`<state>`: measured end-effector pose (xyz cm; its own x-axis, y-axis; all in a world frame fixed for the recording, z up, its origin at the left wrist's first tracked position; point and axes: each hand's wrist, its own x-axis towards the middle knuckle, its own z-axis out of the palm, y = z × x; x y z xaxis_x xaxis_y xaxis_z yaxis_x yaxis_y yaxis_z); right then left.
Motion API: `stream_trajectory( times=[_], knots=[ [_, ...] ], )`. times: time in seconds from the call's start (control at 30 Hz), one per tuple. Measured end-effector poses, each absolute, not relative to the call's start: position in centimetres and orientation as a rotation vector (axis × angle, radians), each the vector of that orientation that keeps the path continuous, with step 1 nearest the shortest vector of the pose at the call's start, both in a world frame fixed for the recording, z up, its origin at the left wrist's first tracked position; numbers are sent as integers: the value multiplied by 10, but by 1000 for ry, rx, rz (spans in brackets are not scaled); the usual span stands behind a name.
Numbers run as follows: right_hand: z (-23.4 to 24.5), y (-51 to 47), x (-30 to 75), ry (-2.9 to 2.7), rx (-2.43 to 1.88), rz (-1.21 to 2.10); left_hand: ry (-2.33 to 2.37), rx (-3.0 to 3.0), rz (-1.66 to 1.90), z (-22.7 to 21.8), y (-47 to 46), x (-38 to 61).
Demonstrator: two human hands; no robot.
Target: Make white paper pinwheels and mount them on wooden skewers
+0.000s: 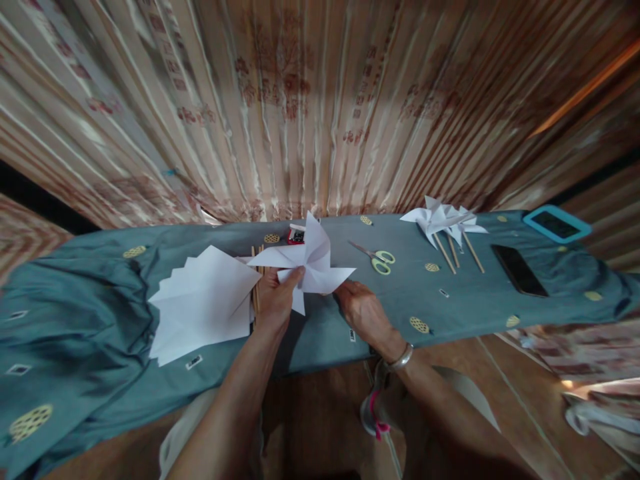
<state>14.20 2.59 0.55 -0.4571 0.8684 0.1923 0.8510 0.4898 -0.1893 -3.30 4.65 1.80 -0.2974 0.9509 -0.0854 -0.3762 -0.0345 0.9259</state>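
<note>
My left hand is closed on a white paper pinwheel, its thumb pressed at the centre where the folded blades meet. Just right of the pinwheel, my right hand is closed with fingers curled in behind the lower blade; what they grip is hidden. Beside my left wrist lies a stack of white paper sheets, with several thin wooden sticks along its right edge. Behind the pinwheel sits a small red box, partly covered. Scissors with green and white handles lie slightly open to the right.
Several white pinwheels on wooden sticks lie at the back right. Near them are a black phone and a blue-framed tablet. A blue-green cloth covers the narrow table, and a patterned curtain hangs directly behind it.
</note>
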Motion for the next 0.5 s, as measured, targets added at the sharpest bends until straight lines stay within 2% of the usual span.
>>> stream_trajectory(
  times=[0.23,0.37,0.5],
  knots=[
    [12,21,168,-2221,-1375,500,1124,713,1615,20,50,-35],
    [34,15,181,-2053,-1496,719,1176,747,1615,18,51,-37],
    [61,13,164,-1796,-1340,934,1222,812,1591,18,51,-38]
  ],
)
